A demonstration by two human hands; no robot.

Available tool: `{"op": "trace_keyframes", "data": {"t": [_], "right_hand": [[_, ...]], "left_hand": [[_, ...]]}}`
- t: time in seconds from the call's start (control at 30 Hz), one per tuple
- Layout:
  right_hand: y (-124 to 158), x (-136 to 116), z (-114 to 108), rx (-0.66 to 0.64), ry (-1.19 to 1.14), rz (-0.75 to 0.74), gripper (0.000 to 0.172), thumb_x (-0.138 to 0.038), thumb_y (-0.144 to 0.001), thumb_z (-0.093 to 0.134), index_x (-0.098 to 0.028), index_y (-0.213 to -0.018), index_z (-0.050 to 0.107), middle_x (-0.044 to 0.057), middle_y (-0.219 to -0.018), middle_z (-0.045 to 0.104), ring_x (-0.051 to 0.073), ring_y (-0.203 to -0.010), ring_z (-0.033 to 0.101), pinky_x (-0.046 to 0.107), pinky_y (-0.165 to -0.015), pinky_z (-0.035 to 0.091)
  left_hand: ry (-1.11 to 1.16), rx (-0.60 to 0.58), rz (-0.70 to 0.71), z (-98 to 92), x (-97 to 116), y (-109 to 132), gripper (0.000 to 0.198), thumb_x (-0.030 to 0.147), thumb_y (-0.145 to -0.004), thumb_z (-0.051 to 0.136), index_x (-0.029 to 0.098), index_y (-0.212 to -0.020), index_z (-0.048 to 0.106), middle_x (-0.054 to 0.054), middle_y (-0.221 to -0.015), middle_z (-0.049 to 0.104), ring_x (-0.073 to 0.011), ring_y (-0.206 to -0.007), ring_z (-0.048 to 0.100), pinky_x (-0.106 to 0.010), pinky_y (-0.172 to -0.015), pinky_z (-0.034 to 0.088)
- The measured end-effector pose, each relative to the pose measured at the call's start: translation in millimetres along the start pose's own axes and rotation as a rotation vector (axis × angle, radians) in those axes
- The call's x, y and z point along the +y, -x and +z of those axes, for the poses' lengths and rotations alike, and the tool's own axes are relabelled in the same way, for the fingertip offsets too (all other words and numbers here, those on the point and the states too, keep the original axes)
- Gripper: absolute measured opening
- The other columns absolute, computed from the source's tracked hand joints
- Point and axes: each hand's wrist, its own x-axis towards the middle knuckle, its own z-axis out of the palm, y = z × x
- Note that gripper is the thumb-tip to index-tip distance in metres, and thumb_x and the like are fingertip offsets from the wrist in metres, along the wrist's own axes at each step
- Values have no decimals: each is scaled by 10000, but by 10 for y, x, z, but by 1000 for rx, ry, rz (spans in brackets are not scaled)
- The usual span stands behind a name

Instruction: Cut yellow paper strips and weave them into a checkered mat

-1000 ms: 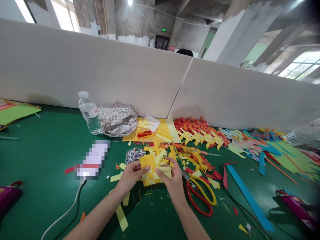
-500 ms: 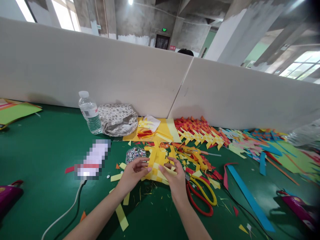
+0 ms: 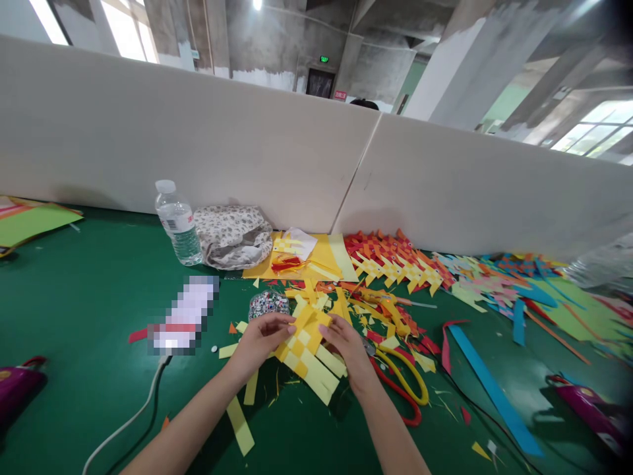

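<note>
Between my hands is a woven piece of yellow and pale-yellow paper strips (image 3: 302,343), checkered in the middle, its loose pale ends fanning out toward me. My left hand (image 3: 267,338) pinches its left edge, fingers curled behind. On the opposite edge, my right hand (image 3: 346,342) grips with thumb and fingers. Just right of that hand lie scissors (image 3: 403,376) with red and yellow handles. A yellow glue gun (image 3: 388,307) rests amid paper scraps beyond them. Behind my left hand sits a clear container of small beads or eyes (image 3: 268,305).
Finished-looking woven paper fish (image 3: 395,267) are piled by the white partition (image 3: 247,145). A water bottle (image 3: 179,227) and a patterned cloth bag (image 3: 232,236) stand at back left. A phone (image 3: 185,313) on a cable lies left; a blue strip (image 3: 494,389) lies right.
The woven paper has been turned and tilted, so its checkered face and loose pale strips now show toward me. Both hands keep hold of its edges, with the right fingers shifted.
</note>
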Motion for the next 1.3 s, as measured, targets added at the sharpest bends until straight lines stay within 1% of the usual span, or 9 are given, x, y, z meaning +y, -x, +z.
{"op": "trace_keyframes", "data": {"t": [0.17, 0.33, 0.47, 0.67, 0.9, 1.07, 1.13, 1.2, 1.3], "right_hand": [[6, -53, -11, -9, -15, 9, 524, -418, -554, 736, -186, -967, 511, -7, -610, 632, 188, -599, 624, 304, -598, 473], [88, -54, 51, -59, 34, -53, 640, -328, -530, 765, -212, -1085, 468, -17, -670, 635, 184, -622, 616, 308, -607, 476], [93, 2, 39, 16, 141, -145, 589, -299, -569, 744, -210, -1091, 485, -36, -628, 598, 152, -575, 579, 258, -555, 453], [79, 58, 7, 48, 188, -206, 516, -296, -607, 720, -192, -1064, 504, -18, -662, 586, 160, -604, 583, 239, -537, 444], [71, 78, -11, 66, 267, -228, 508, -311, -622, 710, -193, -1070, 499, 12, -728, 618, 175, -653, 596, 253, -576, 450], [103, 45, 40, 45, 307, -260, 486, -322, -619, 708, -189, -1044, 513, -10, -658, 601, 167, -615, 574, 238, -554, 422], [116, 31, 59, 33, 333, -265, 466, -327, -639, 692, -195, -1047, 512, -13, -651, 595, 171, -626, 571, 238, -555, 416], [118, 26, 62, 19, 341, -262, 473, -325, -654, 680, -209, -1073, 492, -7, -691, 602, 178, -665, 577, 241, -570, 421], [97, 40, 36, 9, 307, -256, 500, -326, -641, 691, -220, -1077, 470, 9, -770, 604, 187, -712, 588, 250, -591, 436]], "left_hand": [[35, -35, -4, 7, -18, -2, 251, 326, -604, 710, 162, -783, 647, 4, -656, 632, -88, -547, 504, -175, -461, 311], [-26, -165, 65, 12, -82, -9, 206, 312, -634, 689, 154, -761, 651, 10, -610, 586, -103, -573, 503, -198, -525, 354], [-108, -214, 99, 16, -145, -12, 205, 326, -669, 657, 157, -785, 658, -1, -625, 593, -120, -586, 518, -215, -545, 374], [-135, -202, 120, 10, -135, -9, 190, 313, -675, 655, 157, -785, 662, -34, -720, 635, -150, -680, 570, -232, -614, 422], [-55, -255, 55, 2, -107, -4, 222, 281, -619, 705, 150, -788, 644, -51, -775, 656, -177, -758, 598, -277, -699, 451], [-74, -234, 32, 12, -142, -11, 260, 304, -614, 706, 155, -809, 619, 1, -648, 617, -129, -622, 564, -222, -583, 408], [-101, -248, 11, 15, -155, -12, 236, 323, -607, 706, 147, -738, 621, 15, -598, 588, -109, -555, 523, -207, -531, 372], [-121, -253, 14, 15, -157, -12, 226, 341, -602, 703, 137, -650, 618, 14, -581, 573, -99, -530, 491, -204, -513, 346], [-112, -221, 5, 15, -135, -12, 243, 365, -591, 703, 139, -630, 622, 13, -584, 572, -99, -526, 476, -207, -511, 330]]}}
